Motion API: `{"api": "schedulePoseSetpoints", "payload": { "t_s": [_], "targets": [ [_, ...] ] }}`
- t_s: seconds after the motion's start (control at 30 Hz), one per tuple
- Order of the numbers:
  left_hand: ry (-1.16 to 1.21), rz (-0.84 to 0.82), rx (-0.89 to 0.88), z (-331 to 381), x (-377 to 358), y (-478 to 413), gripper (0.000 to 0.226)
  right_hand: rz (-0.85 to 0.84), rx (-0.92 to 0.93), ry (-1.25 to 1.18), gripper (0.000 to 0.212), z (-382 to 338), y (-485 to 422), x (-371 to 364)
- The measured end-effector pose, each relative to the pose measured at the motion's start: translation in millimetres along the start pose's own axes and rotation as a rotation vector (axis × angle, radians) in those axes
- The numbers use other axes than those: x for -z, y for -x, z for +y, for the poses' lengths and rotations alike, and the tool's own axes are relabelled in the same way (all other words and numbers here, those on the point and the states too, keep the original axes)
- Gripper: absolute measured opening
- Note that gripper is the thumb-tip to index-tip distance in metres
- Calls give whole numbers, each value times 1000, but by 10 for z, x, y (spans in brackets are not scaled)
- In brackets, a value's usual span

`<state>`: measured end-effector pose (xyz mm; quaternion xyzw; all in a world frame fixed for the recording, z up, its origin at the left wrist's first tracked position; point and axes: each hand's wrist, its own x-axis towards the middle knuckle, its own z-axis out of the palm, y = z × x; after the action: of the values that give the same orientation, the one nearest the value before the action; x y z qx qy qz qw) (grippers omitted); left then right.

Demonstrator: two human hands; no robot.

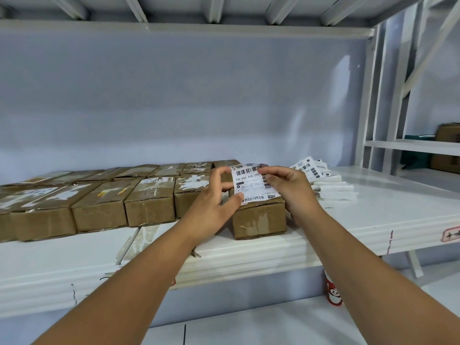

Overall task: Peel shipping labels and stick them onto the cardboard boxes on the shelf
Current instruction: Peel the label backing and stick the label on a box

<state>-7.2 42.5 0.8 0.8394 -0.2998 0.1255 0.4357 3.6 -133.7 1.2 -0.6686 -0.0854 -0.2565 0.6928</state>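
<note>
Fingertips (266, 171) of the right hand (291, 191) are pinching the upper right edge of the shipping label (252, 183); I am reading it as thumb and forefinger closing on the paper. The left hand (211, 205) is gripping the label's left side, with the thumb pressing near the lower left corner and the other fingers curling over the upper left.

The label is lying face up, barcode end toward the back wall, across the top of the nearest cardboard box (258, 220). I am not able to tell whether it is sticking to the box.

That box is sitting on the white shelf (373, 220), a little forward of the others. The remaining boxes (149, 205) are running off to the left in two rows, sides touching, many tops showing torn white paper scraps.

A stack of labels (323, 181) is lying on the shelf just behind and to the right of the right hand, fanning out unevenly. Below the shelf edge I am noting a red cup (333, 293) standing on the floor. At far right a brown carton (448, 135) is resting on the neighbouring rack.
</note>
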Motion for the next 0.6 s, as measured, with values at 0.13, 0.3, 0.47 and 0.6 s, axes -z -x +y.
{"api": "schedulePoseSetpoints", "payload": {
  "t_s": [0.13, 0.3, 0.47, 0.6],
  "targets": [
    [-105, -10, -33, -41, -4, -23, 10, 49, -19, 126, 34, 45, -17, 15],
    [-124, -35, -39, -106, -16, -62, 24, 11, -70, 119, 33, 84, -46, 10],
    [-66, -4, -51, -94, -20, -56, 22, -59, -142, 73, 30, 80, -21, 27],
    [-55, -10, -75, -95, -16, -62, 20, -45, -198, 93, 28, 80, -32, 25]
  ]
}}
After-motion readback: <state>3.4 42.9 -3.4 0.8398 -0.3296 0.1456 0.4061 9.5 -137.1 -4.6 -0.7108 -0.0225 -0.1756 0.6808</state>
